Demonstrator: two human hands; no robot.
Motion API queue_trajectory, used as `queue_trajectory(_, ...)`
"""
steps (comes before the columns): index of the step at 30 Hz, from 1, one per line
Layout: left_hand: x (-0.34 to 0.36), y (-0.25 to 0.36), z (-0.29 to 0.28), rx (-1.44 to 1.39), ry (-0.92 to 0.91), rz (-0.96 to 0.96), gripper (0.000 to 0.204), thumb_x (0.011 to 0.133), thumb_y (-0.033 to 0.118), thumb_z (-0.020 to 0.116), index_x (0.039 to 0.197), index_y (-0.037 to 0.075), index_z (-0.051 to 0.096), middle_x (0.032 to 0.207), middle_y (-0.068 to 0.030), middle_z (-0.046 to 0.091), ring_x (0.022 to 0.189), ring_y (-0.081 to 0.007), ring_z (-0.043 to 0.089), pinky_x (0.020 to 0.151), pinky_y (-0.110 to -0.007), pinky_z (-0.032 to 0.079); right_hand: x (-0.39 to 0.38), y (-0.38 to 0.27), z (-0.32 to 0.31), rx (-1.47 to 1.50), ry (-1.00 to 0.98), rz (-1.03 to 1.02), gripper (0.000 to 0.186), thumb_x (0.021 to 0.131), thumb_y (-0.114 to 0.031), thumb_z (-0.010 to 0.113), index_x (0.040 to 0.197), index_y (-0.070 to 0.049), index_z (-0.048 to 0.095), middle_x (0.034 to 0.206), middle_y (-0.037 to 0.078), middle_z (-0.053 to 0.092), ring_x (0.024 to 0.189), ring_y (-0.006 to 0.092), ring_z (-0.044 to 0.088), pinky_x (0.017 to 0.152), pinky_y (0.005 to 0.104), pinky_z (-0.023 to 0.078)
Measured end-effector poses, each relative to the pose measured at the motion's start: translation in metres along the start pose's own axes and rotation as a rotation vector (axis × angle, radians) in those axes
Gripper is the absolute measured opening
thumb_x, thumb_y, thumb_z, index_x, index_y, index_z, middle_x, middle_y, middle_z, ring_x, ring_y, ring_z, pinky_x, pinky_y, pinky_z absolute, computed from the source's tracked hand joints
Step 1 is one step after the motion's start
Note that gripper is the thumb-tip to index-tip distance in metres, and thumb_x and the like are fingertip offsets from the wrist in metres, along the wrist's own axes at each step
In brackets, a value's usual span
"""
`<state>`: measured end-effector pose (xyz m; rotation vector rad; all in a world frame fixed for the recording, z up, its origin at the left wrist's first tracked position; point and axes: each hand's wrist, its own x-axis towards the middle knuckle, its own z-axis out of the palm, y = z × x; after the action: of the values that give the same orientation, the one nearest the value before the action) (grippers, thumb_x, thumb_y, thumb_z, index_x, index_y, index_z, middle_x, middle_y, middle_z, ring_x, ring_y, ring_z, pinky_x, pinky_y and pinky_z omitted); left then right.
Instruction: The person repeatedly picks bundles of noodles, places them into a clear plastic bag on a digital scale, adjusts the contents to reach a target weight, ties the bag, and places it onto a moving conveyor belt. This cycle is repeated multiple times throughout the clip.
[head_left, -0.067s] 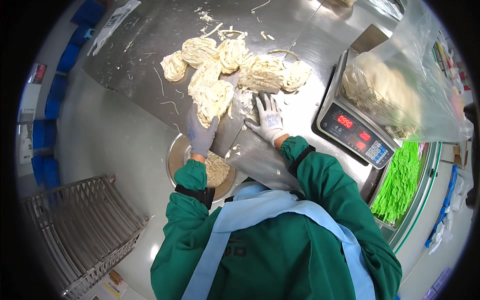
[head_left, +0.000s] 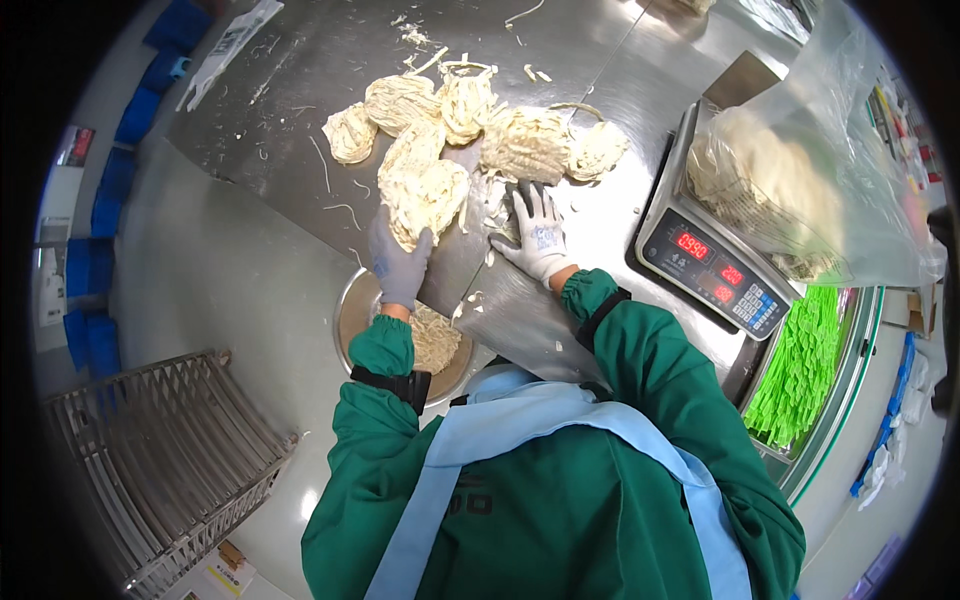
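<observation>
My left hand [head_left: 400, 258], in a grey glove, is closed around the near end of a pale yellow noodle bundle [head_left: 428, 200] lying at the front of a loose group. My right hand [head_left: 540, 234], in a white glove with dark fingertips, rests flat on the steel table [head_left: 520, 310] with fingers spread and nothing in it. Noodle scraps lie about its fingertips. Just beyond it is a thick noodle bundle [head_left: 525, 145], with a smaller noodle bundle [head_left: 598, 152] at its right. Several more bundles stretch to the far left.
Below my left forearm, a round metal bowl [head_left: 352, 312] holds loose noodles. A digital scale [head_left: 712, 262] at the right carries a clear plastic bag of noodles [head_left: 765, 175]. Bright green strips [head_left: 800, 370] fill a tray beside it. A metal rack [head_left: 170, 450] stands at lower left.
</observation>
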<state>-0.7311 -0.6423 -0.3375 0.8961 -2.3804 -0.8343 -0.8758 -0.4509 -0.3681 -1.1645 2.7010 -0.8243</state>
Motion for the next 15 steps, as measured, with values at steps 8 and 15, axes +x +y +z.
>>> queue_trajectory(8, 0.064, -0.028, 0.004, 0.083, 0.057, -0.010, 0.072, 0.081, 0.035, 0.070, 0.137, 0.003, 0.039, 0.137, -0.0252, 0.039, 0.126, -0.0413, 0.039, 0.105, -0.046, 0.033, 0.005, -0.024, 0.010, -0.022, -0.139, -0.086, 0.076, 0.079, -0.045, 0.066, 0.140, -0.010, 0.039, 0.145, 0.020, 0.032, 0.131, 0.0440, 0.031, 0.105, 0.0575, 0.030)
queue_trajectory(15, 0.088, 0.025, 0.033, 0.265, 0.133, 0.338, 0.060, 0.082, 0.034, 0.066, 0.130, 0.002, 0.048, 0.133, -0.0226, 0.044, 0.124, -0.0379, 0.041, 0.102, -0.046, 0.036, -0.051, -0.081, 0.029, 0.220, -0.433, -0.359, 0.070, 0.084, -0.043, 0.061, 0.140, -0.007, 0.038, 0.143, 0.026, 0.034, 0.135, 0.0457, 0.030, 0.112, 0.0554, 0.024)
